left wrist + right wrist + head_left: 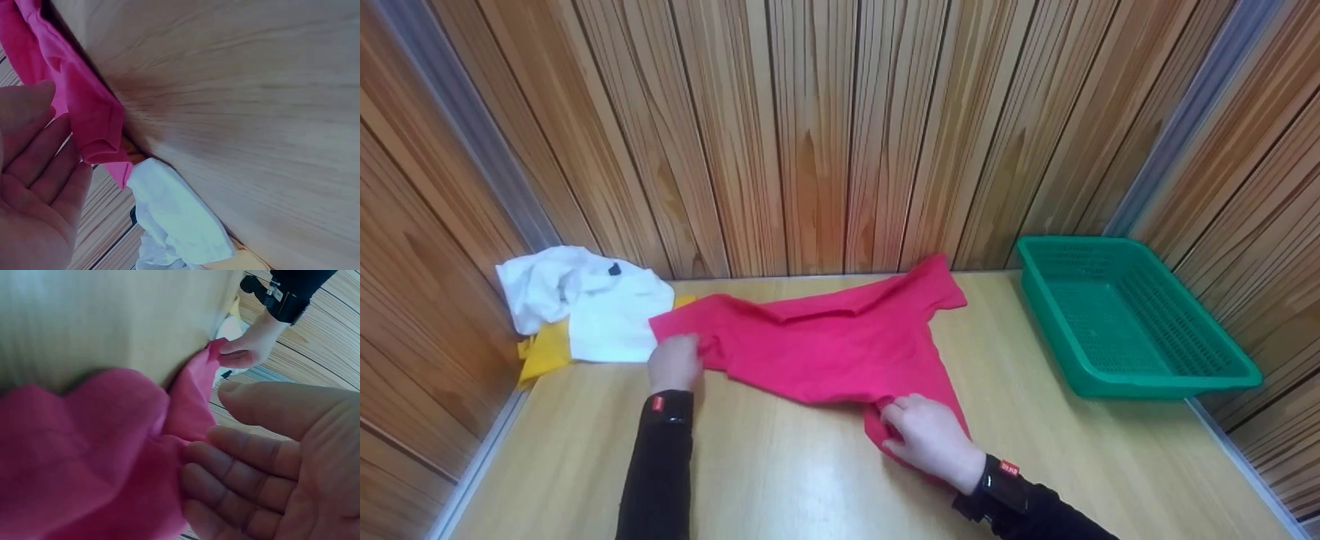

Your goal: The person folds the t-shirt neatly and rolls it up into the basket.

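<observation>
A red T-shirt (pixel 832 349) lies spread and partly folded across the middle of the table, one sleeve pointing to the back wall. At its left end, my left hand (pixel 675 363) touches the cloth. In the left wrist view the thumb and loosely bent fingers (pixel 48 149) stand apart, with the fingertips at the fabric. My right hand (pixel 934 435) is over the near right part of the shirt. The right wrist view shows its relaxed fingers (pixel 242 467) against the bunched cloth, thumb held away from them.
White cloth (pixel 611 322) with a dark spot lies at the back left, on top of yellow cloth (pixel 547 352). At the right stands a green plastic basket (pixel 1061 330) with nothing seen inside. Wood-panelled walls (pixel 817 135) enclose the table on three sides.
</observation>
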The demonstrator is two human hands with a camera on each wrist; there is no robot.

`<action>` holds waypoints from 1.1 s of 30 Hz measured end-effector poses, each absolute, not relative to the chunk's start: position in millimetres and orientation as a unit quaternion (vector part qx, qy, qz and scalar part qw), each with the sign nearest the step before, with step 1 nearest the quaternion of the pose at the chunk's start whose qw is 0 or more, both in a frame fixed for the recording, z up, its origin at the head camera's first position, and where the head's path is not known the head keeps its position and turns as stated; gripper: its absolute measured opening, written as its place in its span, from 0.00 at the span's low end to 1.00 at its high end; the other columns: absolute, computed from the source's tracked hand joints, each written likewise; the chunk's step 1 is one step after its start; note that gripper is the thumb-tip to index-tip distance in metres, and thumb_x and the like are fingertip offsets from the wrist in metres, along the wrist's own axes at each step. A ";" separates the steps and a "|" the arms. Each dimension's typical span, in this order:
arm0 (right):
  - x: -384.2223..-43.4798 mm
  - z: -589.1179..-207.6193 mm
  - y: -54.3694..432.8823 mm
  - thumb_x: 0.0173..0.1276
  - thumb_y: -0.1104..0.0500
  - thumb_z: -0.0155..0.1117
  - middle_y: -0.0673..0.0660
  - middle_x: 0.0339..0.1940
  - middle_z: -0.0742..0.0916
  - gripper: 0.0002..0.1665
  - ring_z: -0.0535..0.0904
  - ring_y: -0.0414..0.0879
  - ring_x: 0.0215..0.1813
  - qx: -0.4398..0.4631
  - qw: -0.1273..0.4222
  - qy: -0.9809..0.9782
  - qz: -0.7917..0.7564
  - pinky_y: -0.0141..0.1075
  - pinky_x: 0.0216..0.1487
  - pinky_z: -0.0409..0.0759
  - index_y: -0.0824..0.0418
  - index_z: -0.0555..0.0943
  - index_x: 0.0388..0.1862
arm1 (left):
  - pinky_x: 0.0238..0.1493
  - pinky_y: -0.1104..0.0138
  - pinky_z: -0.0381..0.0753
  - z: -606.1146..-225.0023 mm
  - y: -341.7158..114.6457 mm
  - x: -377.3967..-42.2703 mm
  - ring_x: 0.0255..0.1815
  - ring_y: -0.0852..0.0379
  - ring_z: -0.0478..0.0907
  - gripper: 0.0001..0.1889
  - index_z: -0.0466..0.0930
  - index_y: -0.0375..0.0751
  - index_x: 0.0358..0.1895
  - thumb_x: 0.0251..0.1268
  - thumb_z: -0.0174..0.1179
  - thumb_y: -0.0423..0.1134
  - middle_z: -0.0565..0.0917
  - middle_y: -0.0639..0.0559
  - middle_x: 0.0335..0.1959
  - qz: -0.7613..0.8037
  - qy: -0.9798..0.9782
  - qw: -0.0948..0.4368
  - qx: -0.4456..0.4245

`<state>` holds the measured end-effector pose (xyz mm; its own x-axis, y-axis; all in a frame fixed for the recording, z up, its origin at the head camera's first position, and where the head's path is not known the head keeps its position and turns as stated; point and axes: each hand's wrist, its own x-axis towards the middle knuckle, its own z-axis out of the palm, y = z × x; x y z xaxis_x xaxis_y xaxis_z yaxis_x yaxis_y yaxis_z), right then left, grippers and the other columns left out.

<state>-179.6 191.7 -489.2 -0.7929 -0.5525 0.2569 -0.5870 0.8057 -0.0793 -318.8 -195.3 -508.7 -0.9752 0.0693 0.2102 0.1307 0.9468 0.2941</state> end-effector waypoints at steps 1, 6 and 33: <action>-178.7 -491.4 192.3 0.53 0.53 0.79 0.47 0.25 0.78 0.16 0.72 0.43 0.29 0.301 0.111 -0.944 0.070 0.36 0.29 0.73 0.55 0.79 0.31 | 0.40 0.46 0.78 -509.5 -195.8 -318.0 0.37 0.34 0.81 0.04 0.79 0.32 0.29 0.57 0.57 0.23 0.82 0.38 0.26 -0.154 -0.982 0.099 -0.052; -176.6 -500.2 191.6 0.51 0.53 0.79 0.47 0.23 0.77 0.17 0.71 0.43 0.27 0.290 0.089 -0.952 0.040 0.35 0.26 0.69 0.55 0.78 0.29 | 0.40 0.46 0.78 -512.4 -197.4 -314.8 0.37 0.33 0.80 0.06 0.77 0.32 0.27 0.56 0.54 0.21 0.81 0.37 0.26 -0.145 -0.983 0.097 -0.053; -184.2 -506.5 200.4 0.54 0.65 0.73 0.47 0.20 0.79 0.11 0.78 0.47 0.28 0.256 0.084 -0.961 0.057 0.40 0.25 0.73 0.53 0.79 0.22 | 0.41 0.44 0.79 -527.0 -196.8 -308.3 0.39 0.34 0.79 0.07 0.81 0.31 0.30 0.57 0.54 0.20 0.81 0.35 0.30 -0.157 -0.983 0.099 -0.017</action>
<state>-184.2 200.4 -506.5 -0.8547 -0.4829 0.1906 -0.5021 0.8622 -0.0673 -308.3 -196.8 -527.0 -0.9799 0.0020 0.1995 0.0639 0.9504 0.3043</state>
